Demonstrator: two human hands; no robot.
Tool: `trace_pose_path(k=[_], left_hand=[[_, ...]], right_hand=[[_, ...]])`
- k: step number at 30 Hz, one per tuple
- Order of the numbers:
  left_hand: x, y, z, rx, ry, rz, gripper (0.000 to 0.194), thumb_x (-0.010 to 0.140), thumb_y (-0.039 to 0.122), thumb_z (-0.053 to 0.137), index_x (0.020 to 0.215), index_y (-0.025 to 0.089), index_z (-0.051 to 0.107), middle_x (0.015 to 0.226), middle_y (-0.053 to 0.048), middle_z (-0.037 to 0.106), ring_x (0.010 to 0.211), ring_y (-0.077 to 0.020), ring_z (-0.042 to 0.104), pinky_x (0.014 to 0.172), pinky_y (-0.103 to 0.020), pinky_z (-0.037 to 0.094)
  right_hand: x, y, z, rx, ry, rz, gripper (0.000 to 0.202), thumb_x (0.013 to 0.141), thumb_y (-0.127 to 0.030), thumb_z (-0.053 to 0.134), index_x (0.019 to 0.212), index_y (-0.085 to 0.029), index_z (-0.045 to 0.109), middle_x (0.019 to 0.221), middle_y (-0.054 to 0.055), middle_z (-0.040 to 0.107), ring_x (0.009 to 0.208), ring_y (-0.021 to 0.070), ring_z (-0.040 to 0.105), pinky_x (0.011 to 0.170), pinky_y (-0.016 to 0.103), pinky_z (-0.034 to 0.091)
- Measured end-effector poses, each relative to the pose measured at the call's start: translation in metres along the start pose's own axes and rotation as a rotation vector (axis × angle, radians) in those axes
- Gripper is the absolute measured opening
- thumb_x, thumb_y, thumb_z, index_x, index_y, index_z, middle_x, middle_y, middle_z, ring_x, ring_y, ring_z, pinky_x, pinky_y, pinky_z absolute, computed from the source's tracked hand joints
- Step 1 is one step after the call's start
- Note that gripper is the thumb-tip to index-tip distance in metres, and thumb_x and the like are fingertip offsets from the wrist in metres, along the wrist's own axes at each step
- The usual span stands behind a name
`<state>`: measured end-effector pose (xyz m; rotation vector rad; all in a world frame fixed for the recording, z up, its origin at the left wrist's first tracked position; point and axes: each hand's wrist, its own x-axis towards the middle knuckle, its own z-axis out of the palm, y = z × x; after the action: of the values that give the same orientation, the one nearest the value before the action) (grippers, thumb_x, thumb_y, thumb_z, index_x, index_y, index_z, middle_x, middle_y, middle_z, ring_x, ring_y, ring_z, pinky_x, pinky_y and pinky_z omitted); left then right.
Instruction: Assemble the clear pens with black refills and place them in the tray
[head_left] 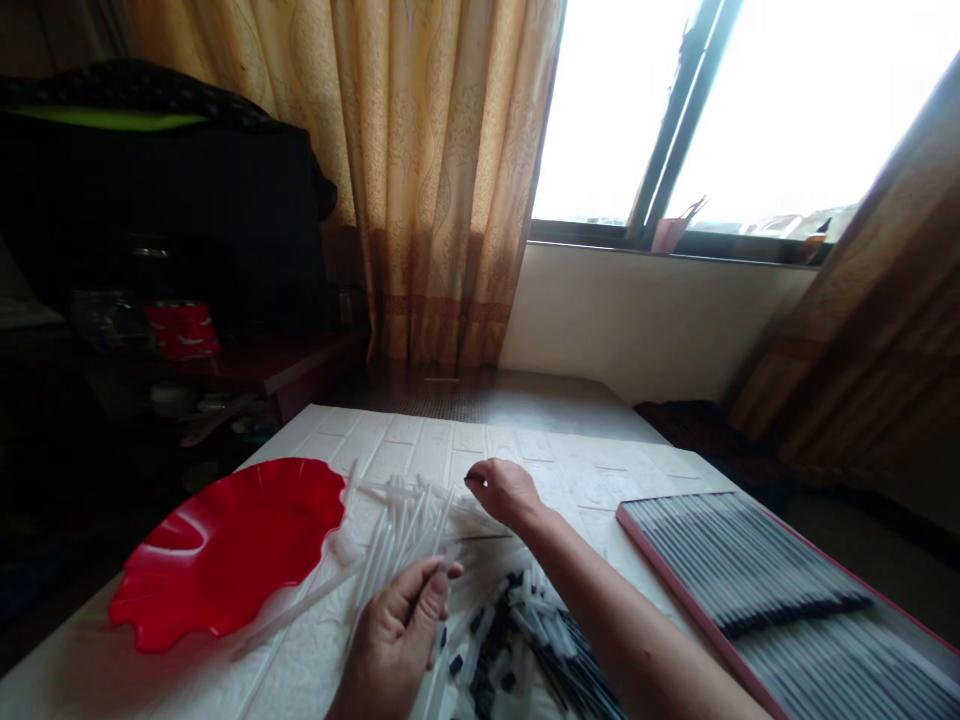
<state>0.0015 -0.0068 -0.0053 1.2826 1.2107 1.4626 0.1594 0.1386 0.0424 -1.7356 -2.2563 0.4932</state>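
Observation:
My left hand [409, 625] is at the lower middle, its thumb and fingers pinched round a pale translucent tube. Farther forward, my right hand [504, 490] has its thumb and fingertips together on a small dark thing too small to name. Translucent tubes [397, 530] lie loosely on the white table cover between the red plate and my hands. Below my right forearm is a pile of thin dark rods [574, 660] with clear pieces and small black caps [508, 682].
A red scalloped plate [240, 550] lies on the left of the white table cover [300, 665]. On the right, a pink-edged tray [660, 570] holds rows of thin dark-tipped rods. Beyond are a dark tabletop [525, 395], curtains [442, 180] and a window; a shelf [262, 365] stands left.

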Motion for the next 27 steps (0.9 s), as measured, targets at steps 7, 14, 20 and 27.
trace_pose_path(k=[7,14,20,27], left_hand=[[-0.003,0.003,-0.007,-0.088,0.119,-0.073,0.056,0.080,0.073,0.064,0.092,0.019,0.073,0.051,0.007,0.046,0.042,-0.0093,0.044,0.042,-0.017,0.039],[-0.006,-0.001,-0.005,-0.129,0.013,-0.079,0.054,0.082,0.071,0.064,0.093,0.019,0.073,0.053,0.007,0.048,0.043,-0.0085,0.044,0.043,-0.016,0.037],[-0.007,-0.004,0.000,-0.131,0.008,-0.071,0.051,0.085,0.067,0.064,0.096,0.019,0.073,0.054,0.008,0.047,0.044,-0.0078,0.043,0.043,-0.016,0.037],[-0.011,-0.002,0.004,0.187,-0.007,0.167,0.039,0.092,0.057,0.061,0.096,0.022,0.076,0.070,-0.001,0.070,0.047,-0.0115,0.056,0.040,-0.017,0.043]], right_hand=[[0.015,-0.080,-0.006,0.422,-0.064,-0.272,0.028,0.103,-0.028,0.055,0.129,-0.019,0.060,0.110,0.005,0.074,0.085,0.0156,0.073,0.071,0.028,0.060],[-0.008,-0.041,-0.006,0.477,0.027,-0.258,0.023,0.095,-0.017,0.055,0.105,-0.016,0.075,0.094,0.008,0.080,0.079,0.0167,0.075,0.065,0.023,0.054],[-0.084,0.029,-0.023,0.278,0.099,-0.224,0.021,0.087,-0.017,0.059,0.088,-0.019,0.079,0.080,0.007,0.079,0.073,0.0200,0.071,0.069,0.029,0.050],[-0.158,0.042,0.001,0.132,0.091,-0.345,0.023,0.088,-0.014,0.058,0.084,-0.024,0.078,0.081,0.002,0.074,0.069,0.0152,0.070,0.064,0.022,0.048]])
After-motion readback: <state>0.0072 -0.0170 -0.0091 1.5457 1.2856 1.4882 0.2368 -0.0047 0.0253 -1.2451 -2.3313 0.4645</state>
